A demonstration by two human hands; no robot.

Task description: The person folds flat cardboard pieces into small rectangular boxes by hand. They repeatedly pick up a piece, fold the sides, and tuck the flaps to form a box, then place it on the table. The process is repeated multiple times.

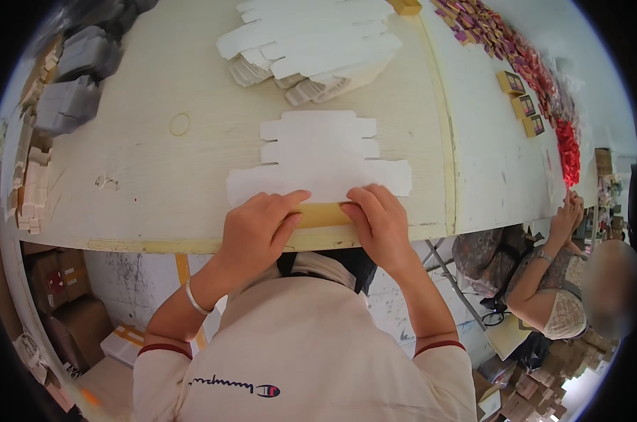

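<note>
A flat white box blank (pixel 318 151) with slotted side flaps lies on the table in front of me, its near edge folded up to show a gold outer face (pixel 323 214). My left hand (pixel 262 221) pinches the left end of that folded strip between thumb and fingers. At the strip's right end, my right hand (pixel 378 218) grips it the same way. Both hands rest close to the table's near edge. Beyond the blank sits a thick pile of similar white box blanks (pixel 311 42).
A rubber band (pixel 180 124) lies left of the blank. Grey plastic-wrapped bundles (pixel 68 105) line the left side. Several small gold boxes (pixel 523 107) stand at right, beside heaped purple-and-gold pieces (pixel 483 32) and red ones (pixel 567 151). Another person's hands (pixel 570 211) work at the far right.
</note>
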